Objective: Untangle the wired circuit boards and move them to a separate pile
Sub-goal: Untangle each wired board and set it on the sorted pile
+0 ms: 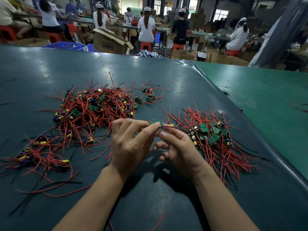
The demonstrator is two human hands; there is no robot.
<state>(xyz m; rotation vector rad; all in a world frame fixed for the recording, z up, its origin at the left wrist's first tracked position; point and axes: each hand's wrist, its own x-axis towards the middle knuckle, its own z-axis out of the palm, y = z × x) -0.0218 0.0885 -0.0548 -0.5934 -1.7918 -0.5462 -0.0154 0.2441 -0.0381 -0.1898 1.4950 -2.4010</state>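
A small green circuit board [156,121] with red wires is held above the dark table between both hands. My left hand [131,144] pinches the board's near edge with its fingertips. My right hand [178,147] pinches the red wire just below the board with thumb and forefinger. A big tangled heap of boards and red wires [96,107] lies to the left. A sorted pile of boards with wires combed toward me [211,135] lies to the right.
A smaller tangle [38,152] lies at the near left, and a few loose boards [149,95] sit behind the heap. The dark mat [150,197] meets a green table [266,100] on the right. Seated workers and cardboard boxes fill the background.
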